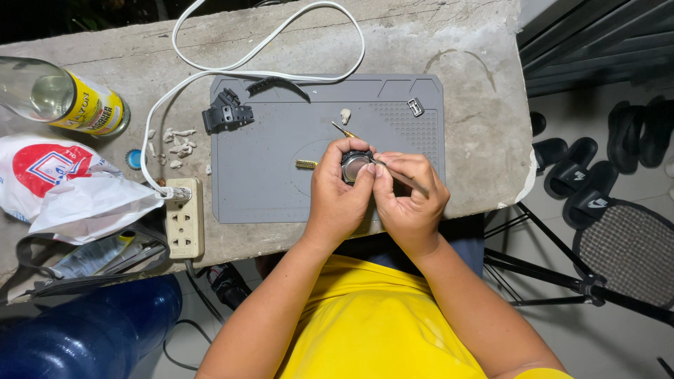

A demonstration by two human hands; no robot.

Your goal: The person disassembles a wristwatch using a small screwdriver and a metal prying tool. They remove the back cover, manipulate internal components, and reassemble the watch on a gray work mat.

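— Over the grey work mat (274, 182), how much room are the hands getting?

— Plenty on the mat's left half, which is lying bare; the hands are working near its front edge, close to the tabletop (477, 140) lip. On the right, the concrete is ending just past the mat, with floor and sandals (576, 168) below. On the left, a white power strip (184, 217) is sitting just beside the mat, its cable (267, 42) looping round the far edge.

— What is hard to make out?

— The watch case (356, 165) is mostly covered by fingers (344, 149); only its round pale face is showing. A brass-coloured tool (344, 131) is poking out behind it, its lower end hidden. Small pale bits (175, 144) left of the mat are too small to identify.

— Where is the case sitting against the fingers?

— The left hand (337, 193) is gripping it, fingers curling over the top and side, holding it just above the mat. The right hand (408, 200) is pinching a thin metal tool (400, 177), its tip touching the case's right edge. A black strap piece (226, 112) is lying well apart at the mat's far left corner.
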